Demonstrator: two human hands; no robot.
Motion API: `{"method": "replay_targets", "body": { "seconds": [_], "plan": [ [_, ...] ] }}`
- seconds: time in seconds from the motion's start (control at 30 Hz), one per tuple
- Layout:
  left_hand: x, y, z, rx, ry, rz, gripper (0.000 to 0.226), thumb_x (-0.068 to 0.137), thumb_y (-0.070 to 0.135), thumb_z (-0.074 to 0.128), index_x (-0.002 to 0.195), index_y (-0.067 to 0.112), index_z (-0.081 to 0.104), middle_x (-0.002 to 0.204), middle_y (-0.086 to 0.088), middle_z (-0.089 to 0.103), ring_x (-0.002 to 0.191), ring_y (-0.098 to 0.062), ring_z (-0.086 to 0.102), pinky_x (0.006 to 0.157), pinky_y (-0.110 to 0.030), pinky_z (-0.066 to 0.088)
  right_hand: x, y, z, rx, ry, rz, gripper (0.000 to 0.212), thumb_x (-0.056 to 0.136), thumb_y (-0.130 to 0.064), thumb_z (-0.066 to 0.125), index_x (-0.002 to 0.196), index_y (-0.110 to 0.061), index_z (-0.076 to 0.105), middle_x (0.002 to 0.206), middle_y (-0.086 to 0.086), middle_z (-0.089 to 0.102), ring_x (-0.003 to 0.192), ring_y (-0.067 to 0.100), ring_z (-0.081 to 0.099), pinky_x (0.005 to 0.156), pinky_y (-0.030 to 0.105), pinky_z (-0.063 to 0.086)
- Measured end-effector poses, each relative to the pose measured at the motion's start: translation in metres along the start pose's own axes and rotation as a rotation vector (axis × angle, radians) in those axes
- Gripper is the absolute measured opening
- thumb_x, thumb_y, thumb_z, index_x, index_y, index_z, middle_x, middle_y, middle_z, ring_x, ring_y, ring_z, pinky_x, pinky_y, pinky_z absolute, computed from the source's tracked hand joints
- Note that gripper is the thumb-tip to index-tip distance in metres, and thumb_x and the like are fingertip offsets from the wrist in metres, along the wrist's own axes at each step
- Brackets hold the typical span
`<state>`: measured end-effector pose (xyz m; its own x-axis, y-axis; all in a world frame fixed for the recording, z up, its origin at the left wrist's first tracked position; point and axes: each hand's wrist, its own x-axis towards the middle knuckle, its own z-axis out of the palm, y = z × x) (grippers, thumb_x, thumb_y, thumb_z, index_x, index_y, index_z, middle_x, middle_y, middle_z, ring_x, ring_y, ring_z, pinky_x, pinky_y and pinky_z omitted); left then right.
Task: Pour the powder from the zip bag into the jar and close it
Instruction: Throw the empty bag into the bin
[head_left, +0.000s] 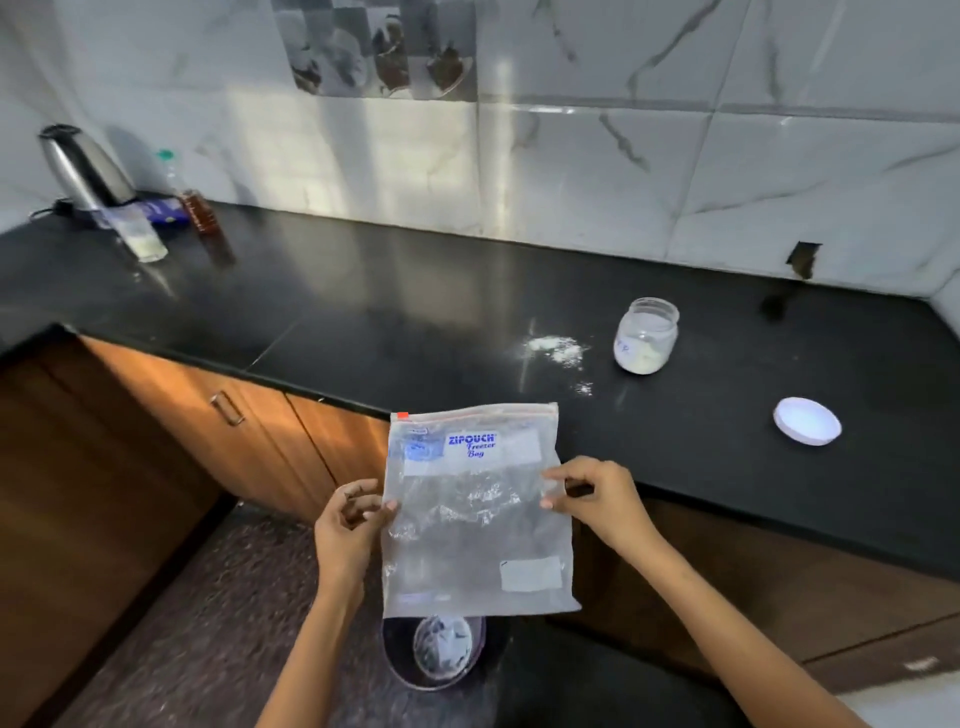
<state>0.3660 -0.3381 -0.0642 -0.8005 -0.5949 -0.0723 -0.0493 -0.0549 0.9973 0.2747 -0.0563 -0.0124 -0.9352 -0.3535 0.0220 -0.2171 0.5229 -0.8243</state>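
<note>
Fingers of left hand (349, 522) and right hand (592, 493) pinching side edges of clear zip bag (475, 512), bag upright off black tabletop (363, 312) edge, open jar (647, 335) beyond bag, spilled powder (556, 349) left of jar, white lid (807, 421) right of jar

View: single head-worn wide-angle camera
Facing: forward and down, over the black tabletop (415, 291) toward the tiled wall (623, 156)
Nearness: hands close below, tabletop corner farther off
</note>
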Motion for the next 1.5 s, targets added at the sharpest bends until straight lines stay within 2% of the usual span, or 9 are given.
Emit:
{"method": "replay_targets", "body": {
  "seconds": [0.17, 0.33, 0.43, 0.7, 0.77, 0.87, 0.93, 1.27, 1.5],
  "plan": [
    [0.004, -0.016, -0.039, -0.025, 0.042, -0.067, 0.027, 0.073, -0.004, 0.073, 0.074, 0.014, 0.052, 0.073, -0.006, 0.058, 0.067, -0.007, 0.056, 0.059, -0.012, 0.049, 0.006, 0.005, 0.043, -0.081, -0.032, 0.009, 0.025, 0.069, -0.009, 0.081, 0.093, -0.015, 0.075, 0.089, -0.001, 0.07, 0.073, 0.002, 0.061, 0.067, 0.009, 0.049],
    [0.015, -0.025, -0.071, 0.154, -0.183, -0.09, 0.042, 0.077, -0.006, 0.07, 0.114, 0.011, 0.063, 0.079, -0.012, 0.064, 0.076, -0.015, 0.058, 0.074, -0.024, 0.05, 0.012, 0.008, 0.078, -0.252, -0.045, 0.004, 0.025, 0.077, -0.012, 0.075, 0.101, -0.017, 0.073, 0.086, -0.007, 0.062, 0.074, 0.008, 0.059, 0.073, 0.027, 0.053],
    [0.02, -0.031, -0.081, 0.325, -0.227, -0.082, 0.027, 0.075, -0.004, 0.072, 0.101, 0.004, 0.07, 0.085, -0.009, 0.07, 0.079, -0.017, 0.061, 0.066, -0.009, 0.049, 0.015, 0.008, 0.092, -0.374, -0.049, -0.006, 0.018, 0.08, -0.01, 0.07, 0.093, -0.021, 0.075, 0.087, -0.01, 0.058, 0.079, 0.01, 0.06, 0.068, 0.024, 0.05],
    [0.036, -0.058, -0.087, 0.591, -0.114, -0.097, 0.018, 0.077, 0.008, 0.073, 0.068, 0.024, 0.071, 0.074, 0.008, 0.07, 0.07, -0.007, 0.064, 0.062, -0.014, 0.044, 0.025, 0.022, 0.131, -0.29, -0.034, 0.03, 0.013, 0.079, 0.003, 0.067, 0.084, -0.006, 0.075, 0.098, 0.0, 0.064, 0.084, 0.012, 0.061, 0.074, 0.019, 0.049],
    [0.039, -0.067, -0.082, 0.609, -0.105, -0.152, 0.012, 0.081, 0.008, 0.069, 0.084, 0.018, 0.073, 0.091, -0.003, 0.072, 0.085, -0.021, 0.067, 0.073, -0.028, 0.049, 0.029, 0.027, 0.141, -0.295, -0.038, 0.089, 0.015, 0.08, 0.003, 0.065, 0.088, -0.005, 0.074, 0.094, 0.006, 0.07, 0.083, 0.016, 0.064, 0.074, 0.019, 0.049],
    [0.04, -0.079, -0.075, 0.619, -0.163, -0.274, 0.046, 0.084, 0.007, 0.064, 0.129, 0.011, 0.055, 0.127, -0.009, 0.061, 0.115, -0.028, 0.058, 0.096, -0.038, 0.046, 0.037, 0.035, 0.159, -0.328, -0.08, 0.166, 0.016, 0.083, 0.0, 0.062, 0.092, -0.004, 0.074, 0.093, 0.01, 0.072, 0.083, 0.022, 0.067, 0.08, 0.029, 0.054],
    [0.039, -0.089, -0.07, 0.595, -0.172, -0.316, 0.049, 0.086, 0.007, 0.062, 0.134, 0.01, 0.049, 0.133, -0.009, 0.055, 0.122, -0.028, 0.053, 0.1, -0.04, 0.043, 0.041, 0.042, 0.174, -0.392, -0.147, 0.186, 0.016, 0.084, -0.003, 0.06, 0.094, -0.004, 0.073, 0.094, 0.012, 0.071, 0.084, 0.024, 0.066, 0.08, 0.031, 0.054],
    [0.043, -0.226, -0.048, 0.474, -0.103, -0.448, 0.026, 0.089, 0.006, 0.059, 0.114, 0.002, 0.063, 0.112, -0.014, 0.068, 0.095, -0.017, 0.059, 0.085, -0.025, 0.044, 0.066, 0.162, 0.318, -0.661, -0.432, 0.238, 0.026, 0.09, -0.005, 0.044, 0.106, -0.004, 0.065, 0.108, 0.016, 0.066, 0.1, 0.031, 0.063, 0.085, 0.038, 0.049],
    [0.042, -0.315, -0.048, 0.415, -0.018, -0.497, 0.023, 0.089, -0.001, 0.057, 0.111, -0.005, 0.061, 0.113, -0.023, 0.065, 0.104, -0.033, 0.061, 0.096, -0.041, 0.046, 0.07, 0.247, 0.406, -0.689, -0.469, 0.264, 0.03, 0.093, -0.002, 0.039, 0.111, -0.003, 0.062, 0.111, 0.016, 0.066, 0.104, 0.03, 0.064, 0.087, 0.037, 0.05]
  ]
}}
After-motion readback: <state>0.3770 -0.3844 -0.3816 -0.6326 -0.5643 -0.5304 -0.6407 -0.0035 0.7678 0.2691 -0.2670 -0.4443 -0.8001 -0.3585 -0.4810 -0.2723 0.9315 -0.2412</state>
